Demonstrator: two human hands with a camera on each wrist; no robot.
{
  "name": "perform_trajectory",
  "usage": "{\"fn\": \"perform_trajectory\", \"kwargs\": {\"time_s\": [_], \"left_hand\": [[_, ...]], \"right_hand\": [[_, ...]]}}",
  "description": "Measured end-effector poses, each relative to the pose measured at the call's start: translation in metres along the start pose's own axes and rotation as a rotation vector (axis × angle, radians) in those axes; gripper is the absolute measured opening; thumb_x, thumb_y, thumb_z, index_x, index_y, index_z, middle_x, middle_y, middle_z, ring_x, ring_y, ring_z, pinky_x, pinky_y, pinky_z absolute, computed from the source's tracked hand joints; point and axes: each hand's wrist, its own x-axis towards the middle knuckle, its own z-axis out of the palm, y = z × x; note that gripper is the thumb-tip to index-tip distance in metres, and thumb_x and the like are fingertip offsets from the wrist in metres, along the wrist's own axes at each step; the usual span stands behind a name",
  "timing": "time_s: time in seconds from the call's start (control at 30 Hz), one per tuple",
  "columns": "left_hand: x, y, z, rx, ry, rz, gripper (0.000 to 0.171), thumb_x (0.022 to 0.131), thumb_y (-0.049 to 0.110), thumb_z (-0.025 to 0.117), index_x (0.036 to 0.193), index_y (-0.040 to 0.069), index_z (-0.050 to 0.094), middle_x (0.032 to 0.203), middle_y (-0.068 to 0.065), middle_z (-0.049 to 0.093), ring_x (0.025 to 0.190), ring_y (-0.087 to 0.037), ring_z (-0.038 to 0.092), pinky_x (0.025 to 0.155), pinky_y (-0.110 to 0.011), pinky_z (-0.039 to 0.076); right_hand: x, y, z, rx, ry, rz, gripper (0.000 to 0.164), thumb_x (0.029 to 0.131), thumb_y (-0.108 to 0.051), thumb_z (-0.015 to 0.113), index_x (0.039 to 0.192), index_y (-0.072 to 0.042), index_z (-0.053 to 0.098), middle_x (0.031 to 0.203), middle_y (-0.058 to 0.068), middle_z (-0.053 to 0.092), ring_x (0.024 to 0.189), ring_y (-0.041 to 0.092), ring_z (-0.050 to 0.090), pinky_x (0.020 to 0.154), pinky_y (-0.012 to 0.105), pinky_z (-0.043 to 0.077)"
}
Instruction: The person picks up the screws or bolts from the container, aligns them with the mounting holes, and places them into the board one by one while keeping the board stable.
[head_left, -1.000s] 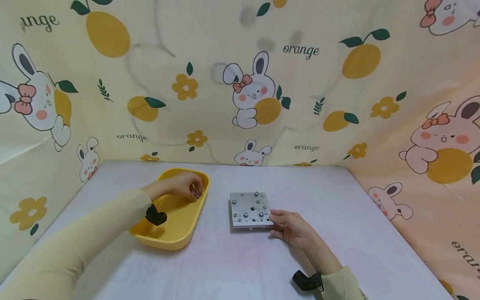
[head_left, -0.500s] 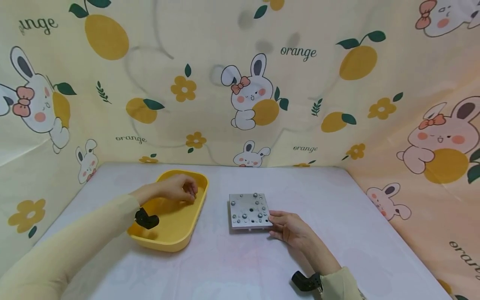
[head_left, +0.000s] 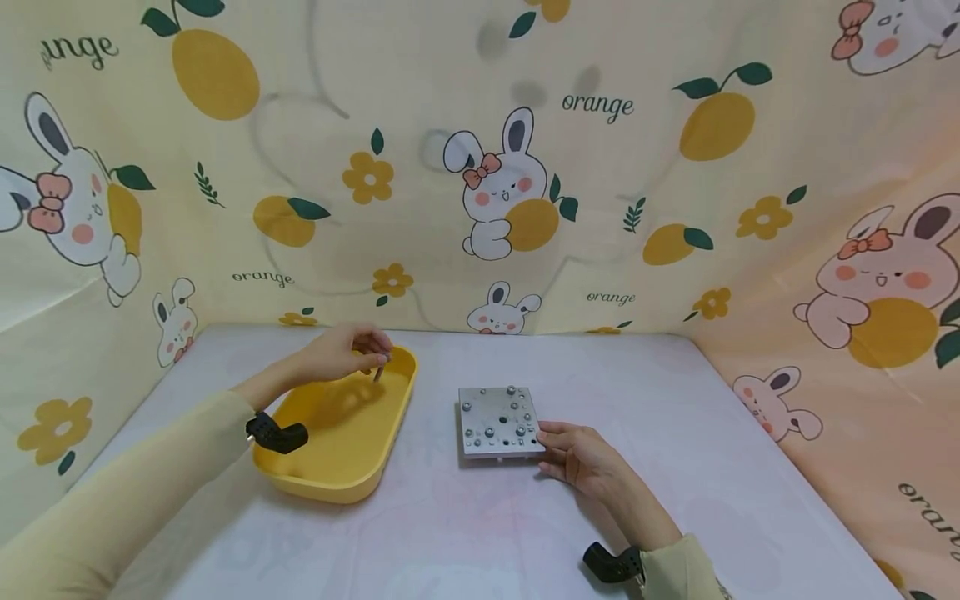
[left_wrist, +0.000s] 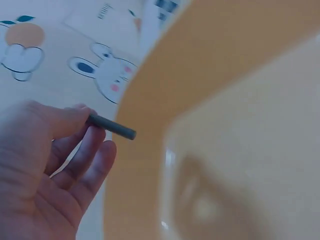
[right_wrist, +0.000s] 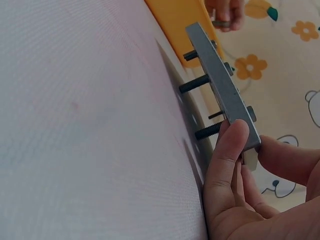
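Observation:
My left hand (head_left: 335,353) is above the far end of a yellow tray (head_left: 408,400). Thumb and fingertips pinch a slim grey metal pin (left_wrist: 114,126); one end shows smooth and round, the other is hidden by the fingers. A square silver metal plate (head_left: 489,408) lies level to the right of the tray, its top dotted with holes and several screw heads. My right hand (head_left: 588,462) holds the plate by its near right corner. From the side, in the right wrist view, several threaded screws (right_wrist: 194,83) stick out of the plate's underside (right_wrist: 220,75).
Everything is on a white-covered table (head_left: 450,533). A patterned cloth (head_left: 420,250) with rabbits and oranges forms the back and side walls. A black wrist camera (head_left: 277,433) sits on the left wrist, another camera (head_left: 615,562) on the right.
My left hand has risen out of the tray and shifted a little left, bringing the pin into view beneath its fingertips. The right hand and the plate keep their place.

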Motion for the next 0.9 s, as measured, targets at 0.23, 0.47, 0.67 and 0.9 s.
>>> {"fn": "perform_trajectory", "kwargs": {"time_s": [0.23,0.47,0.67,0.9], "left_hand": [[0.001,0.033,-0.002,-0.094,0.078,0.016,0.019,0.097,0.007,0.062,0.115,0.0,0.061,0.109,-0.019,0.065,0.096,-0.028,0.064,0.081,-0.042,0.055],[0.008,0.062,0.023,-0.182,0.001,0.046,0.022,0.098,0.004,0.06,0.119,0.0,0.06,0.113,-0.014,0.065,0.1,-0.028,0.063,0.083,-0.038,0.055],[0.017,0.08,0.055,-0.222,-0.024,0.063,0.019,0.097,0.004,0.061,0.116,0.004,0.062,0.111,-0.009,0.067,0.096,-0.026,0.065,0.083,-0.036,0.055],[0.031,0.089,0.088,-0.225,-0.067,0.115,0.019,0.096,0.001,0.062,0.114,0.003,0.062,0.108,-0.01,0.068,0.094,-0.022,0.065,0.082,-0.033,0.055]], "right_hand": [[0.0,0.0,0.001,0.009,0.02,-0.006,0.038,0.093,0.001,0.061,0.13,0.008,0.054,0.108,0.016,0.069,0.088,0.021,0.069,0.071,0.032,0.057],[0.001,0.001,0.002,0.007,0.026,-0.006,0.038,0.093,0.001,0.06,0.13,0.008,0.054,0.108,0.016,0.069,0.089,0.021,0.068,0.071,0.033,0.057],[0.002,0.001,0.002,0.007,0.024,0.002,0.038,0.093,0.0,0.061,0.13,0.007,0.054,0.108,0.016,0.069,0.088,0.021,0.068,0.071,0.032,0.057],[0.002,-0.001,0.0,-0.004,0.027,0.014,0.04,0.093,-0.001,0.062,0.132,0.006,0.054,0.11,0.016,0.069,0.089,0.02,0.069,0.071,0.032,0.057]]}}
